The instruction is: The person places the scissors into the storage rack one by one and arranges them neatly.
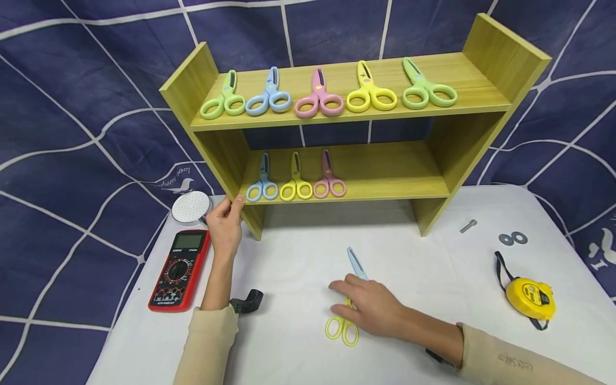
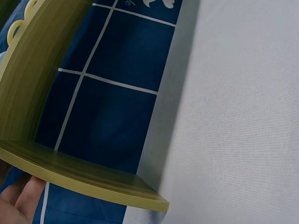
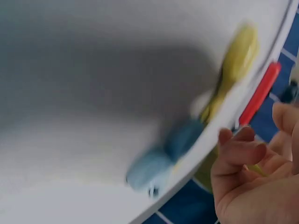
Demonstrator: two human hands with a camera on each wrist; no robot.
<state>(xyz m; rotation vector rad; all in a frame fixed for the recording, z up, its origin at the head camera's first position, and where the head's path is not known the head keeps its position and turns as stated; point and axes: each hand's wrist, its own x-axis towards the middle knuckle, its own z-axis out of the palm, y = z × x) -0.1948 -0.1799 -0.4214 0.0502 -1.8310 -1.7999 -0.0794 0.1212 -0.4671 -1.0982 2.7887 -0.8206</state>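
Note:
A wooden two-tier shelf [image 1: 351, 120] stands at the back of the white table. My left hand [image 1: 226, 224] grips its left side panel low down, and the fingers [image 2: 29, 196] show against the panel in the left wrist view. Over the table's middle, my right hand [image 1: 372, 305] hovers with loosely bent fingers and nothing in them. Beneath it lie blue scissors [image 1: 356, 262], their handles hidden in the head view, and yellow scissors [image 1: 343, 327], partly covered. Both pairs look blurred in the right wrist view, apart from the hand.
Several coloured scissors, such as a pink pair [image 1: 319, 96], line the top tier. Three more, including a small blue pair [image 1: 263, 179], lie below. A red multimeter [image 1: 180, 270] and a shower head [image 1: 191, 207] lie left; a bolt [image 1: 468, 226], washers [image 1: 513, 238] and tape measure [image 1: 529, 298] right.

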